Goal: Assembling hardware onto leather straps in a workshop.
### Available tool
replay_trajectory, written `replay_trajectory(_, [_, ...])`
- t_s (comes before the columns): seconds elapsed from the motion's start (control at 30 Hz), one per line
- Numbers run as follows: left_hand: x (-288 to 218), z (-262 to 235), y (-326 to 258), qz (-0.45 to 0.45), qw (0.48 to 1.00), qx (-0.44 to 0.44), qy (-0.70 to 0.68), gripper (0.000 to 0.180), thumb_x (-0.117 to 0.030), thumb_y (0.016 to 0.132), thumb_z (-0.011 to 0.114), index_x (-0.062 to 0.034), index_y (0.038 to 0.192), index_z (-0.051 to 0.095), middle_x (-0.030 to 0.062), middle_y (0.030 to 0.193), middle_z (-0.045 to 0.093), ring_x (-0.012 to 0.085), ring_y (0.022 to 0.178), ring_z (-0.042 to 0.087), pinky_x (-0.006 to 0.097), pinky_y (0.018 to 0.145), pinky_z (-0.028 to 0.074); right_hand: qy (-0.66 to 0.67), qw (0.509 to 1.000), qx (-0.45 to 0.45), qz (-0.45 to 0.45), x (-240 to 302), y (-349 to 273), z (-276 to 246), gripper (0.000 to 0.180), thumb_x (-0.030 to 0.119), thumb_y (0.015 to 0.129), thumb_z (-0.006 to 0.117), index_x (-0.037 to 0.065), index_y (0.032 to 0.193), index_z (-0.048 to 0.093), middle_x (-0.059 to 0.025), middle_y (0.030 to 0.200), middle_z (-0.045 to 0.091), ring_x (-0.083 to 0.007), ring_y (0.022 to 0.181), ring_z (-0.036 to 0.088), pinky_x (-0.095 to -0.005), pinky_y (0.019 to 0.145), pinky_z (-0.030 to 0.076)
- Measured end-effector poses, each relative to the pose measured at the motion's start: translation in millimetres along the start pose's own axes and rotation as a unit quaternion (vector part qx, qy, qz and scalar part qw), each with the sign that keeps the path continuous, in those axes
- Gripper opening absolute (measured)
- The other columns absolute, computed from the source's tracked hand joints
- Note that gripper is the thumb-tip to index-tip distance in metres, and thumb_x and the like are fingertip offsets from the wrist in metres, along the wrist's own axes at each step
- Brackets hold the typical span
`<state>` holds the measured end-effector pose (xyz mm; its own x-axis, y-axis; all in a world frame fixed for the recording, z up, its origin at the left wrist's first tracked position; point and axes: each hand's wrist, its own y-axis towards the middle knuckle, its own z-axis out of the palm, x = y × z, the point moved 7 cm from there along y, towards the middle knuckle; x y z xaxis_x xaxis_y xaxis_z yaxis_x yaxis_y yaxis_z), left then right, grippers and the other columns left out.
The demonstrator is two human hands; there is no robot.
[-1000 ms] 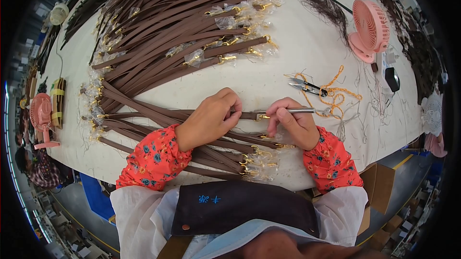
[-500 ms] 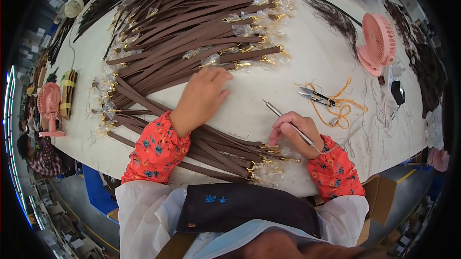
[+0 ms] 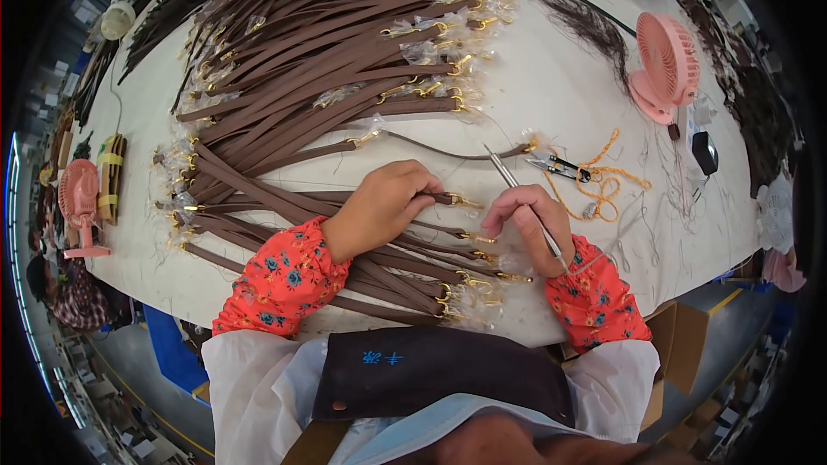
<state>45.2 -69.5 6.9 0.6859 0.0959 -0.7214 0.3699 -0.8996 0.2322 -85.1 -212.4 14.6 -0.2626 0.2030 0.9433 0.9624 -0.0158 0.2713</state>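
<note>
A flat, dark-brown strap with a gold metal clasp [image 3: 450, 199] is pinched near its right end by the left hand [image 3: 388, 209], whose thumb and index finger are brought together while the other fingers are curled beneath. A slim, silver, pen-shaped metal tool [image 3: 503, 171] is gripped by the right hand [image 3: 532, 225], with the fingers bent around its shaft and the thumb laid along it. The pinched strap is held just above the off-white tabletop [image 3: 551, 77] or against it; which of the two cannot be told. Its long axis is run roughly left to right, and its clasp end is pointed toward the right hand, just short of the fingers. The tool is slanted, its narrow tip aimed away from the person and to the left, its rear end directed back toward the right wrist, where a thin grey cable [image 3: 594, 264] is trailed off. Near the tip, a pair of black-handled metal thread snips [image 3: 564, 169] is laid beside a tangled orange cord [image 3: 613, 181]. Beyond the left hand, a large pile of similar brown straps [image 3: 310, 56] is spread, their gold clasps partly wrapped in clear plastic.
</note>
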Motion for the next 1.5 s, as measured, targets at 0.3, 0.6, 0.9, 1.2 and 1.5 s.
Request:
replay_trajectory(0.3, [-5.3,11.8,-0.2,-0.052,0.991,0.080,-0.095,0.031,0.000,0.078,0.075,-0.0046,0.107,0.064,0.0059,0.096,0.056,0.0146,0.070,0.056,0.027,0.064,0.048,0.077,0.996,-0.027,0.041,-3.8,3.3,-1.0,0.033,0.027,0.106,0.040,0.000,0.123,0.045,-0.0140,0.103,0.064,-0.0180,0.088,0.063,-0.0334,0.084,0.049])
replay_trajectory(0.6, [-18.7,15.8,-2.5,-0.029,0.994,0.086,-0.053,0.022,-0.007,0.081,0.073,-0.0070,0.100,0.062,0.0101,0.095,0.056,0.0283,0.081,0.061,0.037,0.072,0.051,0.083,0.994,-0.031,0.064,-8.1,3.3,-1.2,0.037,0.030,0.106,0.040,-0.001,0.126,0.044,-0.0144,0.108,0.063,-0.0185,0.091,0.064,-0.0330,0.087,0.049])
replay_trajectory(0.9, [-23.5,21.0,-0.5,0.045,0.996,0.076,0.026,0.014,-0.006,0.086,0.066,-0.0041,0.092,0.054,0.0118,0.089,0.054,0.0325,0.083,0.056,0.041,0.071,0.047,0.133,0.981,-0.072,0.124,-11.8,3.1,-2.6,0.030,0.017,0.103,0.047,-0.002,0.127,0.046,-0.0135,0.104,0.063,-0.0174,0.090,0.064,-0.0312,0.086,0.050])
replay_trajectory(1.2, [-1.1,18.4,-1.4,-0.091,0.987,0.094,-0.095,0.014,-0.003,0.089,0.062,-0.0020,0.095,0.049,0.0146,0.084,0.060,0.0351,0.078,0.060,0.041,0.069,0.048,0.195,0.972,-0.037,0.125,-16.9,-0.1,-0.4,0.029,0.021,0.104,0.044,-0.002,0.120,0.048,-0.0120,0.090,0.065,-0.0182,0.076,0.066,-0.0402,0.093,0.051])
replay_trajectory(1.5, [20.2,16.3,-2.1,-0.138,0.961,0.051,-0.235,0.016,-0.004,0.089,0.066,-0.0028,0.096,0.051,0.0025,0.080,0.059,0.0098,0.072,0.056,0.025,0.065,0.048,0.194,0.962,0.043,0.185,-18.5,-4.4,14.0,0.029,0.022,0.105,0.044,-0.002,0.119,0.053,-0.0076,0.086,0.064,-0.0130,0.077,0.063,-0.0261,0.074,0.051])
